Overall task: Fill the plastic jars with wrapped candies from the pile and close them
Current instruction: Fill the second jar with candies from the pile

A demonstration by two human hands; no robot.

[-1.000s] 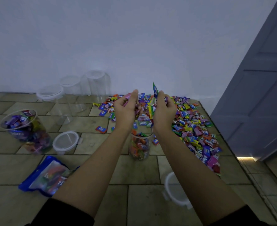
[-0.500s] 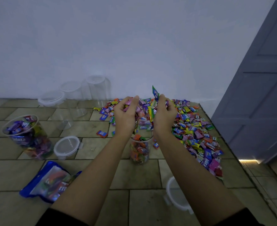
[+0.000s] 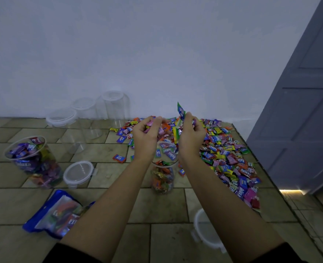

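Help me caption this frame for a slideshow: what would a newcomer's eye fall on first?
First, the bright candy pile spread over the tiled floor toward the right, near the wall. Next, the two hands at centre, the left hand and right hand each clutching wrapped candies above the open jar, which is partly filled. At far left stands a fuller, lidless jar, with a loose lid beside it.

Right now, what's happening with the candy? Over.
Both hands, left and right, full of candies. Open jar below, nearly full. Nothing blocking.
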